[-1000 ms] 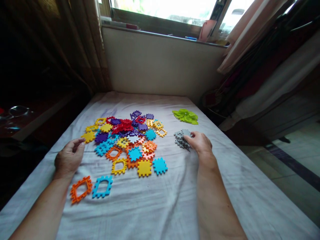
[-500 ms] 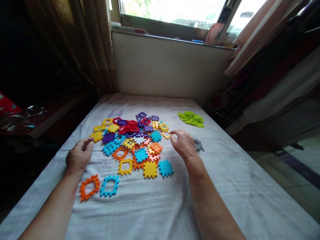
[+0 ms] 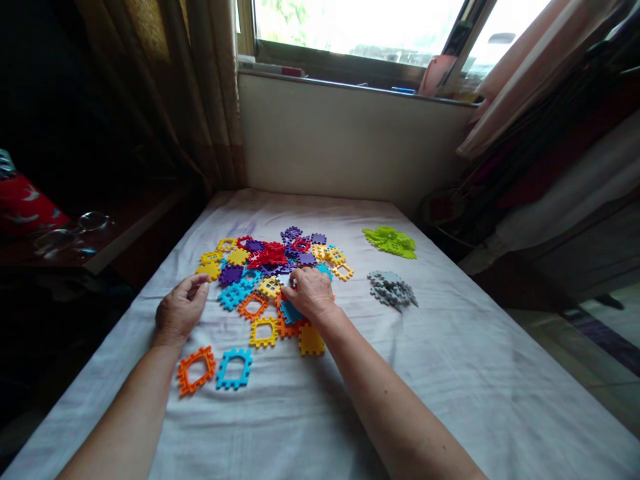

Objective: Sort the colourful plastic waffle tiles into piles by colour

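A pile of notched plastic building tiles in many colours spreads over the sheet. My right hand [image 3: 313, 291] reaches into it, thumb and fingers closing on a pale grey tile [image 3: 283, 279] that they partly hide. Under that hand lie a blue tile [image 3: 290, 312] and orange ones. My left hand [image 3: 181, 310] rests at the pile's left side, fingers loosely bent and holding nothing, close to a yellow tile [image 3: 210, 269]. Nearer to me lie an orange frame tile [image 3: 182, 373] and a blue frame tile [image 3: 222, 373], side by side.
A heap of grey tiles [image 3: 393, 289] lies right of the pile, with lime green tiles [image 3: 390, 241] behind it. The white-sheeted bed [image 3: 450, 373] meets a wall [image 3: 350, 140] below a window. Glasses [image 3: 94, 221] sit on a dark table at left.
My right hand has moved left from beside the grey heap into the pile, onto the pale grey tile. My left hand stays by the yellow tile. The view has shifted slightly.
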Demonstrator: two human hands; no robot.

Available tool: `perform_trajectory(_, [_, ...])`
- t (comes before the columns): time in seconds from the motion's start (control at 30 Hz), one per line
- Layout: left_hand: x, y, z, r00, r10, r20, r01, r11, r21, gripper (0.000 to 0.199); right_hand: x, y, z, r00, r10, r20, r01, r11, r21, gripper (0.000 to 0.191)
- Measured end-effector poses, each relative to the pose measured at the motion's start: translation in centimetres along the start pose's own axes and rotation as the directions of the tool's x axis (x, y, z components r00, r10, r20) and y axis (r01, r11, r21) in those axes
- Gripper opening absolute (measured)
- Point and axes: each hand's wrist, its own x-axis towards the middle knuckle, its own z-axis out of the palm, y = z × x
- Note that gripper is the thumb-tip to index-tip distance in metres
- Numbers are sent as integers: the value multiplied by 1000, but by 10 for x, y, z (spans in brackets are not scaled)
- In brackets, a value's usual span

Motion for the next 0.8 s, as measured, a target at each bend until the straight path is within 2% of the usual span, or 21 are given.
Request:
perform_trajectory(0.17, [2, -3, 1, 1000, 7, -9, -7, 1000, -19, 27, -6, 1, 0, 999, 35, 13, -36, 994, 105, 28])
perform_trajectory(0.27, [2, -2, 0, 1000, 12, -24, -13, 1000, -15, 23, -17, 19, -6, 997, 64, -33, -57, 982, 181, 33])
perform_trajectory(0.37, [2, 1, -3, 1000, 3, -12, -3, 1000, -10, 22, -29, 57, -17, 975, 190, -113, -172, 973, 153, 37])
perform_trajectory(0.47, [2, 4, -4, 1000, -15, 9, 15, 1000, 6, 23, -43, 106, -28, 910, 379, -168, -375, 925, 53, 37])
perform_trajectory(0.57, [2, 6, -5, 999, -42, 6, 42, 998, 53, 25, -57, 146, -32, 848, 483, -220, -499, 866, -22, 35])
perform_trajectory(0.67, [2, 8, -5, 998, -62, 16, 61, 994, 90, 28, -65, 166, -28, 834, 491, -250, -516, 856, -38, 37])
perform_trajectory(0.73, [2, 8, -5, 997, -70, 27, 67, 993, 101, 29, -65, 169, -21, 855, 443, -270, -471, 881, -48, 43])
perform_trajectory(0.8, [2, 8, -6, 997, -74, 27, 71, 991, 109, 30, -62, 169, -12, 897, 336, -286, -374, 923, -89, 49])
